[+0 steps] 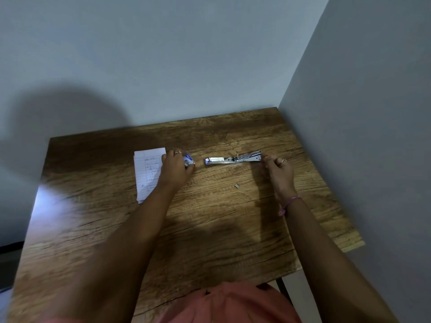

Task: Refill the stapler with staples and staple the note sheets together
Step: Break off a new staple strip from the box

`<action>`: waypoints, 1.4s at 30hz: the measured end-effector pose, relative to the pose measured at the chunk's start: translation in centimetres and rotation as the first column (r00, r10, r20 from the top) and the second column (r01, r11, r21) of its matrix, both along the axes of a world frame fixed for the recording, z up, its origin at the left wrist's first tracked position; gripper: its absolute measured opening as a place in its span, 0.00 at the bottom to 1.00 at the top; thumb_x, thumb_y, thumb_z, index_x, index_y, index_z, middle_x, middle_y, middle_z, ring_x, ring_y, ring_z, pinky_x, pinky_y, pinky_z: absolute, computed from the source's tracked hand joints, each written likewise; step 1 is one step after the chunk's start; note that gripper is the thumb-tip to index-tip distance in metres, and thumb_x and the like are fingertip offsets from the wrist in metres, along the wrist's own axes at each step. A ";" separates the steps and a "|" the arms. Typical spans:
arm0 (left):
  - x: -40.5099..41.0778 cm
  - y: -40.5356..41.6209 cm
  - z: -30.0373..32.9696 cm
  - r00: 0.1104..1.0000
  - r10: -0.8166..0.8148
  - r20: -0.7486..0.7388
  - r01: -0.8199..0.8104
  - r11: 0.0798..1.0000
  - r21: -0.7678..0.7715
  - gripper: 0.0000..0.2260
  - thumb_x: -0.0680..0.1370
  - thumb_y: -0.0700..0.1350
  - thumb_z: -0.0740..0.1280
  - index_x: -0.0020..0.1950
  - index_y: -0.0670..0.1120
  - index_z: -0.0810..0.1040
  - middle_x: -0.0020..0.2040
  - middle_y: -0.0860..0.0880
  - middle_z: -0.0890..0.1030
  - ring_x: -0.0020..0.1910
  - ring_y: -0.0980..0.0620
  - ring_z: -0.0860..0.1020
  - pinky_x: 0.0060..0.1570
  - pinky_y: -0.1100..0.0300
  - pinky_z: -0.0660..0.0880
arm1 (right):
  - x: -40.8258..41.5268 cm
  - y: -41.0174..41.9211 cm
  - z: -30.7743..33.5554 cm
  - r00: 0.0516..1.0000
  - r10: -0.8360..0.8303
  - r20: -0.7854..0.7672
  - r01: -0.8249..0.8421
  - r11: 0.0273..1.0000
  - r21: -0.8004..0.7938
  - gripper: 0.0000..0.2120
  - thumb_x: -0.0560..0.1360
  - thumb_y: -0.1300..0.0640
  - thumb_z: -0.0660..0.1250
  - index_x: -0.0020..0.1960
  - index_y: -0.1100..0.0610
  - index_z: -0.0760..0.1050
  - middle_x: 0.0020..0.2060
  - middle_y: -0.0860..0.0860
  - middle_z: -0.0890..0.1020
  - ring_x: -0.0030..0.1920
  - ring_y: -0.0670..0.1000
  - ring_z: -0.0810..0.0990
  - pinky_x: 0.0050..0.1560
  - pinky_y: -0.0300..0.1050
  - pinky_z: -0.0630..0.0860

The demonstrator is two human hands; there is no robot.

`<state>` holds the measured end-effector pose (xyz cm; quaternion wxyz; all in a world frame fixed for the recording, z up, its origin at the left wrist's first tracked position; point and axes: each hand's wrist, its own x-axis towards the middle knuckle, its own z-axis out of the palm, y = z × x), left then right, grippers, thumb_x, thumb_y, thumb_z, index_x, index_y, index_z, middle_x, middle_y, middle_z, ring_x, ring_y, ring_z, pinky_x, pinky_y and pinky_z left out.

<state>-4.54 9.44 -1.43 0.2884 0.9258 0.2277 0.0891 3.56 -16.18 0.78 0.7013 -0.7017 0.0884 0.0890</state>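
Stapler (234, 158) lies swung fully open and flat on the table (210, 229), its metal channel facing up, probably so that a strip of staples can be dropped straight in; whether the channel holds any staples is too small to tell. At the stapler's right end the right hand (277, 170) rests with fingers curled close to the tip, seemingly steadying it, though I cannot tell if they actually pinch it or only touch. Left of the stapler, a short way off, the left hand (176, 165) grips a small blue-and-white box (188, 160), presumably the staple box, holding it near the open stapler for loading; its contents are hidden. Just beyond that hand, farther left of the stapler, the lined notes (148, 173) sit stacked on the table, set aside until the stapler is filled. A small loose bit (237, 186), possibly a fragment of staples, lies on the table nearer the person than the stapler.
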 end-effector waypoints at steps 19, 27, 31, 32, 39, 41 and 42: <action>-7.1 -3.8 7.2 0.898 -0.017 0.440 0.383 0.524 -0.761 0.26 0.70 0.33 0.74 0.66 0.46 0.72 0.55 0.57 0.83 0.55 0.52 0.82 0.51 0.61 0.79 | -4.5 7.6 8.1 0.765 0.617 0.187 -0.608 0.786 -0.106 0.11 0.73 0.61 0.71 0.52 0.68 0.77 0.39 0.58 0.82 0.34 0.48 0.80 0.41 0.42 0.79; -7.2 -6.7 6.3 0.863 0.200 0.465 0.180 0.737 -0.651 0.18 0.68 0.42 0.78 0.52 0.56 0.76 0.45 0.51 0.85 0.45 0.57 0.84 0.45 0.62 0.80 | -4.9 7.5 8.4 0.811 0.559 0.173 -0.553 0.829 -0.086 0.09 0.73 0.62 0.71 0.47 0.68 0.78 0.39 0.62 0.82 0.40 0.57 0.79 0.42 0.45 0.79; -6.7 -7.7 6.3 0.842 0.242 0.483 0.136 0.770 -0.624 0.16 0.70 0.38 0.74 0.56 0.48 0.78 0.45 0.53 0.84 0.43 0.64 0.82 0.41 0.71 0.77 | -4.9 7.0 8.6 0.775 0.623 0.108 -0.602 0.779 -0.176 0.07 0.72 0.56 0.73 0.44 0.60 0.81 0.40 0.59 0.83 0.39 0.52 0.80 0.40 0.43 0.78; -6.6 -7.9 6.3 0.843 0.244 0.480 0.125 0.778 -0.615 0.17 0.71 0.38 0.74 0.58 0.46 0.78 0.45 0.53 0.83 0.43 0.64 0.82 0.41 0.71 0.77 | -4.9 6.8 8.7 0.763 0.641 0.084 -0.616 0.761 -0.205 0.06 0.72 0.55 0.73 0.43 0.57 0.81 0.40 0.58 0.83 0.39 0.51 0.80 0.40 0.42 0.77; -6.5 -8.1 6.3 0.857 0.238 0.457 0.070 0.825 -0.560 0.18 0.72 0.43 0.74 0.61 0.49 0.79 0.43 0.56 0.83 0.43 0.58 0.83 0.43 0.61 0.79 | -4.6 5.7 9.5 0.705 0.709 -0.010 -0.697 0.690 -0.194 0.06 0.75 0.54 0.70 0.39 0.51 0.82 0.34 0.51 0.79 0.33 0.46 0.75 0.37 0.38 0.75; -6.5 -8.1 6.3 0.862 0.222 0.456 0.100 0.807 -0.582 0.19 0.72 0.42 0.74 0.63 0.48 0.78 0.45 0.54 0.84 0.45 0.58 0.83 0.45 0.61 0.80 | -4.3 5.5 9.5 0.714 0.700 -0.023 -0.692 0.701 -0.170 0.09 0.75 0.55 0.70 0.36 0.50 0.81 0.38 0.52 0.81 0.36 0.47 0.75 0.41 0.42 0.75; -6.4 -8.2 6.2 0.863 0.210 0.459 0.123 0.794 -0.595 0.20 0.72 0.42 0.74 0.63 0.48 0.77 0.46 0.54 0.84 0.45 0.58 0.83 0.45 0.62 0.80 | -4.3 5.4 9.6 0.718 0.695 -0.024 -0.690 0.707 -0.157 0.11 0.75 0.55 0.70 0.33 0.50 0.81 0.41 0.55 0.82 0.38 0.48 0.75 0.43 0.44 0.74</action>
